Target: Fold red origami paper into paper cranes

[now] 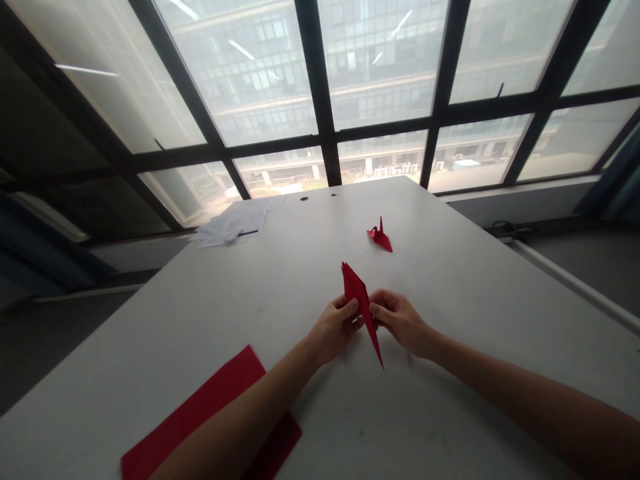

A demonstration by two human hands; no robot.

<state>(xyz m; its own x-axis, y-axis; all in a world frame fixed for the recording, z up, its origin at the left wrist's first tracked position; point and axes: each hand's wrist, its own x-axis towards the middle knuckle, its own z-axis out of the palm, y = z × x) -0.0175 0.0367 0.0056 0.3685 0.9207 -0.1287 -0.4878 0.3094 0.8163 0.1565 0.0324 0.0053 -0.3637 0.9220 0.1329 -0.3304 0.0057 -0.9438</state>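
Note:
A long, narrow folded piece of red paper (361, 300) is held just above the white table (450, 280), pointed at both ends. My left hand (334, 328) pinches its left side with fingers closed. My right hand (399, 317) grips its right side the same way. Farther back on the table stands a finished red paper crane (380, 237), apart from both hands.
A flat stack of red paper sheets (200, 407) lies at the near left, partly under my left forearm. White papers with a dark pen (235, 227) sit at the far left corner. Large windows with dark frames rise behind the table's far edge.

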